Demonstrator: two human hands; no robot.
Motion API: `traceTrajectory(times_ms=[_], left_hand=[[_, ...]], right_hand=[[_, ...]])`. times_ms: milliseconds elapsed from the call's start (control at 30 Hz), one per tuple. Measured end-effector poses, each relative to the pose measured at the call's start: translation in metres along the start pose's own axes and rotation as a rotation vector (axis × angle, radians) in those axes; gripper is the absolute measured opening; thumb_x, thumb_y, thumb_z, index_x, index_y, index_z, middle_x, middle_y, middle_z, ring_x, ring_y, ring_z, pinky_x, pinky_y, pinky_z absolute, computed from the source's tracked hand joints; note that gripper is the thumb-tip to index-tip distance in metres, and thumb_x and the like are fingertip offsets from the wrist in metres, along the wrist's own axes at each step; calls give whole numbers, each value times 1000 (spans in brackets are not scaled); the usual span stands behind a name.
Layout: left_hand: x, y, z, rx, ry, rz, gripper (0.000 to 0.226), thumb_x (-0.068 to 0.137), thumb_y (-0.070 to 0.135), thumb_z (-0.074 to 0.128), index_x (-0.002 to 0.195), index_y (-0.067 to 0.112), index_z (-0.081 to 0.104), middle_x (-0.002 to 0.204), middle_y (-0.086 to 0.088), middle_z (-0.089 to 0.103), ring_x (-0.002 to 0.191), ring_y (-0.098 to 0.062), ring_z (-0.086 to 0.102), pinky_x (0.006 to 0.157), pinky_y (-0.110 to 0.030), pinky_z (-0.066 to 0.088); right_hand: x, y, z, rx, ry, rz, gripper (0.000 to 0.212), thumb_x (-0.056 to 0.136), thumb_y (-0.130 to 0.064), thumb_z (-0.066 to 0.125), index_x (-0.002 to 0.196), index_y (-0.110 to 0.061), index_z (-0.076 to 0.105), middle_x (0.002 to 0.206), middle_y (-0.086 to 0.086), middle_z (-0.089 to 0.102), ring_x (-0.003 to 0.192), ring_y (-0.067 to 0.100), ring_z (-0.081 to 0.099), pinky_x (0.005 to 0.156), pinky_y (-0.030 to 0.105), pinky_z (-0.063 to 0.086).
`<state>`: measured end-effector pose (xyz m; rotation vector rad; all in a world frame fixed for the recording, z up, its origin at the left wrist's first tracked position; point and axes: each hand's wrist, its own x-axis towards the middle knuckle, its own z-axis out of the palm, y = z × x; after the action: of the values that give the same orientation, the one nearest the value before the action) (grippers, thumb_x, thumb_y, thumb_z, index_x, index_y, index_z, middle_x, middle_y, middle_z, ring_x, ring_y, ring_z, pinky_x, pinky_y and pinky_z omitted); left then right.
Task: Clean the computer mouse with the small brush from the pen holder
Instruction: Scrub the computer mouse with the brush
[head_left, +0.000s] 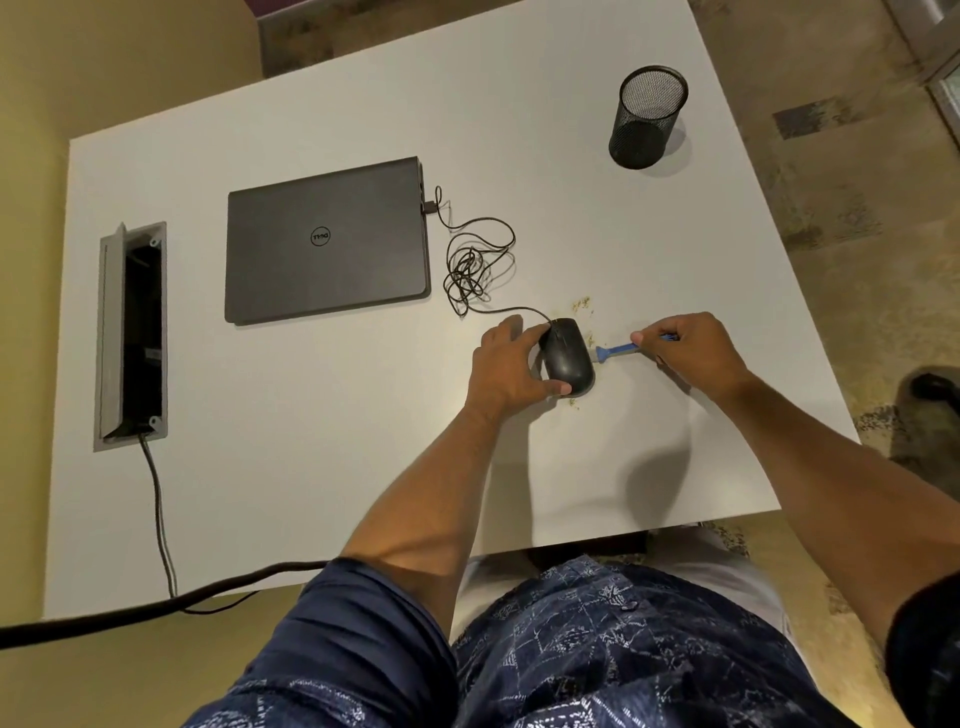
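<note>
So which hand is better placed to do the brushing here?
The right hand: it already grips the blue brush, bristle end at the mouse's right side. The left hand is occupied steadying the mouse.

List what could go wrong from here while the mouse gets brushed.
1. The crumbs lying on the table around the mouse may just be swept further across it, or toward the closed laptop.
2. The left hand steadies the mouse only at its edges; a firm stroke from the brush in the right hand could shove it sideways.
3. The tangled cable could drag through the debris if the mouse shifts.
</note>
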<state>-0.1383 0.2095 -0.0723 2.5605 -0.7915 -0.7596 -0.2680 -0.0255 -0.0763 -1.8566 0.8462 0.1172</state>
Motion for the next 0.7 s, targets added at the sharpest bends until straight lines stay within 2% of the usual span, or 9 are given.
traceTrajectory(times_ms=[67,167,300,400,500,567,600,700], left_hand=[[0,0,0,6,0,1,100,64,60,87,151,33,45,155,-7,37,140,-30,34,111,-42,33],[1,0,-1,-2,-5,-4,100,63,60,87,151,34,44,154,-7,37,140,-30,34,111,-43,32],[3,-2,-2,-37,-36,-17,100,63,53,89,150,38,43,158,-8,34,145,-30,29,115,-45,30],[6,-6,-6,-10,-68,-12,99,66,46,91,152,38,42,161,-5,32,147,-29,27,116,-46,28],[10,-9,-12,72,-91,21,95,70,44,89,152,37,42,161,-3,31,146,-30,28,115,-46,30],[12,-9,-16,130,-94,53,90,74,39,86,152,38,42,161,-3,31,144,-31,30,113,-46,33],[13,-9,-18,148,-92,68,87,75,36,85,151,37,43,160,-4,32,143,-32,31,113,-46,34],[14,-8,-22,193,-87,99,81,79,31,82,151,36,45,159,-6,33,142,-32,32,112,-47,37]], right_hand=[[-2,0,-7,24,11,-16,18,89,-36,76,82,-20,80,65,5,66,56,14,54,59,28,46],[-1,-12,-5,102,102,-18,21,89,-37,75,85,-16,80,67,14,67,57,17,56,58,30,47],[-2,-38,16,84,49,-93,15,89,-38,75,88,-24,81,61,-3,67,51,10,59,50,21,50],[-3,-53,29,-71,25,-214,14,91,-34,74,88,-22,80,72,-5,71,61,5,62,60,16,48],[-7,-61,37,-290,-44,-286,16,92,-30,71,85,-18,79,71,-8,68,64,5,59,64,23,43],[-14,-65,43,-487,-129,-325,19,93,-33,67,88,-19,79,71,-7,67,65,11,59,62,28,46],[-18,-68,47,-573,-153,-347,21,94,-34,64,91,-20,79,77,-3,71,69,16,61,65,31,50],[-24,-84,58,-709,-101,-413,27,100,-35,56,101,-19,77,93,7,75,81,26,65,71,33,51]])
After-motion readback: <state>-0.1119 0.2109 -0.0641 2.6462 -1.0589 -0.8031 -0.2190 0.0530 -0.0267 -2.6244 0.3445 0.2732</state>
